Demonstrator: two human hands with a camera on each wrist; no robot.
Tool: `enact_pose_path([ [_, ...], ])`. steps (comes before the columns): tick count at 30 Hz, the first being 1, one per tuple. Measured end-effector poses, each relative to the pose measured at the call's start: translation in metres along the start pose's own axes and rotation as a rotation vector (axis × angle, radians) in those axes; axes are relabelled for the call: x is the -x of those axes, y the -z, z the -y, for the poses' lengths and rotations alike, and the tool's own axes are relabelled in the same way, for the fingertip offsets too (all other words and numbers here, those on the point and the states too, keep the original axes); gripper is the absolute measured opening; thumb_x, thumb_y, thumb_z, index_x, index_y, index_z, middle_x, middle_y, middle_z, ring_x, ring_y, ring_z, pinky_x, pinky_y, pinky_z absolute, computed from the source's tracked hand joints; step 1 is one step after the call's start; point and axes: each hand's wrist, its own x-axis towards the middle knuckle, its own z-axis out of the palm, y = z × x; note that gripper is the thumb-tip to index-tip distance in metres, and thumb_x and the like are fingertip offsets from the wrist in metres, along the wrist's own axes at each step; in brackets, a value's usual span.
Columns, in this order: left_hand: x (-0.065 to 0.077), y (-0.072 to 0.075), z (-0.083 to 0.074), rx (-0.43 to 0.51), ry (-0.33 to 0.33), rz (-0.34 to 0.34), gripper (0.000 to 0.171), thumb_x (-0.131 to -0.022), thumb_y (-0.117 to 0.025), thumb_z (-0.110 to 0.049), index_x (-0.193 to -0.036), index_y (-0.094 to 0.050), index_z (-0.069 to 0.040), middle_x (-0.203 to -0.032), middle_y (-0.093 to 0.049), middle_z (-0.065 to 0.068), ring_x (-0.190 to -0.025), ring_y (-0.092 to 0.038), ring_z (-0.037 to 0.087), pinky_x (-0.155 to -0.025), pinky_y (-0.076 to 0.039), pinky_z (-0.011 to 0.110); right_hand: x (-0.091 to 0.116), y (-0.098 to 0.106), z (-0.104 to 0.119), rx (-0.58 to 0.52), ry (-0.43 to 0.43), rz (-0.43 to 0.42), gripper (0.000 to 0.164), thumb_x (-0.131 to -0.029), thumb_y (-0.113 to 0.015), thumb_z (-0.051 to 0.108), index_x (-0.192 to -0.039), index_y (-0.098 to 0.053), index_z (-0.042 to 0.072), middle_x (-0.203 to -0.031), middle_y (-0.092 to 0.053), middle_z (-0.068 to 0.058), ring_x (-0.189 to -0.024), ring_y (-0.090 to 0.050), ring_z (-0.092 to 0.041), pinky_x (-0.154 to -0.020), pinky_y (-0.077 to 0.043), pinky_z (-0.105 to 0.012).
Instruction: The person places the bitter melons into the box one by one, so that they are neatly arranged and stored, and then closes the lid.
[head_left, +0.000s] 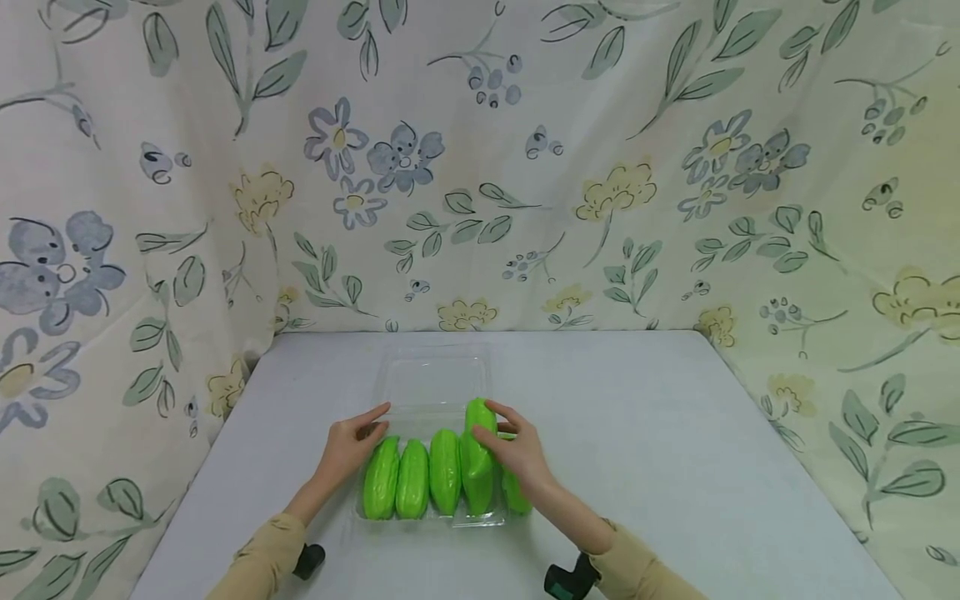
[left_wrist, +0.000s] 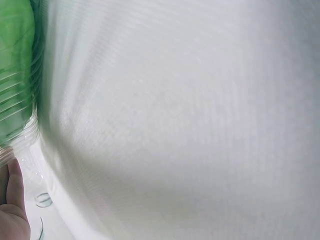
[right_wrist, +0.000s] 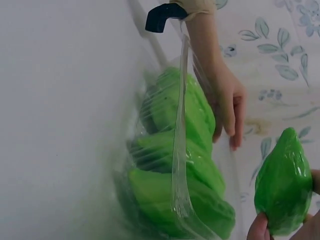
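Observation:
My right hand holds a glossy green ridged fruit between thumb and fingers, tilted up over the right end of a clear plastic clamshell box. In the right wrist view, the held fruit has a pointed tip and stands apart from the box. Three similar green fruits lie side by side in the box. My left hand touches the back left corner of the box, thumb and index finger extended. In the left wrist view, its fingers meet the box's edge.
Another green fruit lies just right of the box, partly behind my right forearm. The clear lid is folded back flat on the white table. A floral curtain hangs behind and at both sides of the table.

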Motion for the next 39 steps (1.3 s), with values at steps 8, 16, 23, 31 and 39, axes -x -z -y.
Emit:
enact_pose_path([
  [8, 0.000, 0.001, -0.001, 0.002, -0.022, 0.001, 0.033, -0.087, -0.067, -0.006, -0.120, -0.065, -0.001, -0.106, -0.070, 0.020, -0.069, -0.058, -0.001, -0.053, -0.043, 0.018, 0.002, -0.017, -0.003, -0.008, 0.025, 0.037, 0.054, -0.086, -0.070, 0.030, -0.135, -0.053, 0.015, -0.122, -0.053, -0.022, -0.095, -0.059, -0.022, -0.072, -0.052, -0.031],
  [16, 0.000, 0.000, 0.000, -0.007, -0.026, 0.000, 0.033, -0.088, -0.067, -0.007, -0.120, -0.065, -0.002, -0.103, -0.071, 0.020, -0.075, -0.064, 0.000, -0.055, -0.044, 0.019, 0.005, -0.036, -0.007, 0.008, 0.034, 0.052, 0.052, -0.084, -0.071, 0.030, -0.132, -0.056, 0.014, -0.127, -0.053, -0.022, -0.108, -0.055, -0.030, -0.074, -0.051, -0.033],
  [23, 0.000, 0.000, 0.001, -0.001, -0.044, -0.002, 0.033, -0.088, -0.066, -0.006, -0.120, -0.065, -0.001, -0.097, -0.072, 0.019, -0.062, -0.053, -0.004, -0.049, -0.041, 0.019, 0.006, -0.049, -0.009, 0.018, 0.067, 0.065, 0.051, -0.084, -0.072, 0.027, -0.131, -0.057, 0.014, -0.133, -0.051, -0.019, -0.112, -0.053, -0.032, -0.078, -0.051, -0.038],
  [31, 0.000, -0.001, 0.001, -0.012, -0.016, 0.001, 0.033, -0.088, -0.066, -0.008, -0.121, -0.065, -0.005, -0.098, -0.072, 0.018, -0.066, -0.056, -0.003, -0.052, -0.043, 0.019, 0.006, -0.064, -0.011, 0.012, 0.084, 0.089, 0.051, -0.083, -0.073, 0.027, -0.130, -0.058, 0.014, -0.127, -0.055, -0.018, -0.105, -0.056, -0.028, -0.073, -0.051, -0.033],
  [39, -0.001, -0.001, 0.001, -0.026, -0.028, 0.001, 0.033, -0.088, -0.067, -0.007, -0.121, -0.065, -0.004, -0.071, -0.070, 0.011, -0.054, -0.043, -0.004, -0.048, -0.038, 0.019, 0.007, -0.081, -0.007, 0.029, 0.099, 0.110, 0.051, -0.084, -0.072, 0.029, -0.129, -0.057, 0.013, -0.127, -0.056, -0.016, -0.104, -0.057, -0.027, -0.076, -0.051, -0.035],
])
